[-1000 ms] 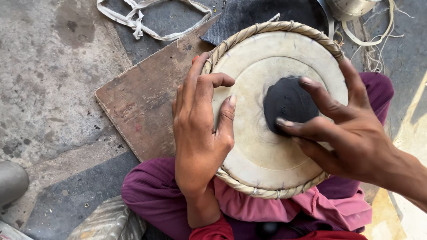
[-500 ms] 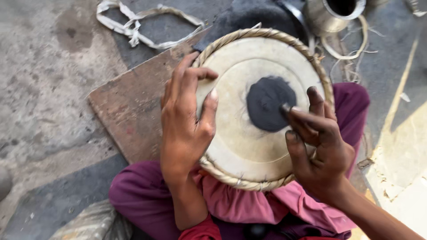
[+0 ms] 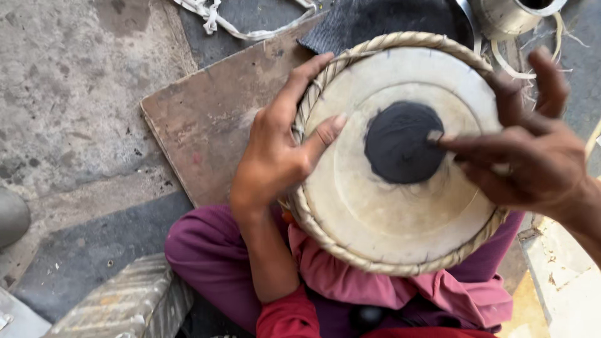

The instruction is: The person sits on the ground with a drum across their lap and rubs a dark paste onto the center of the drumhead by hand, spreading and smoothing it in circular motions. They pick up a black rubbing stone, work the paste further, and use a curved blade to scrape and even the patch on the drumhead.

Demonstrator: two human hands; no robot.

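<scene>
A round drum (image 3: pixel 382 219) with a pale skin head and a braided rope rim rests on my lap. A black circular patch (image 3: pixel 400 143) sits near the middle of the skin. My left hand (image 3: pixel 278 153) grips the drum's left rim, thumb lying on the skin and fingers curled over the braid. My right hand (image 3: pixel 532 150) hovers over the right side of the head, one fingertip touching the right edge of the black patch, the other fingers spread.
A brown flat board (image 3: pixel 206 119) lies on the concrete floor to the left of the drum. White cord (image 3: pixel 250 31) and a dark cloth (image 3: pixel 375 19) lie at the top, beside a metal vessel (image 3: pixel 507 15). A ribbed metal object (image 3: pixel 119 300) stands at the bottom left.
My right hand has moved from the lower right of the patch up to its right edge, and the fingers have spread. The view has shifted, so the drum sits further right.
</scene>
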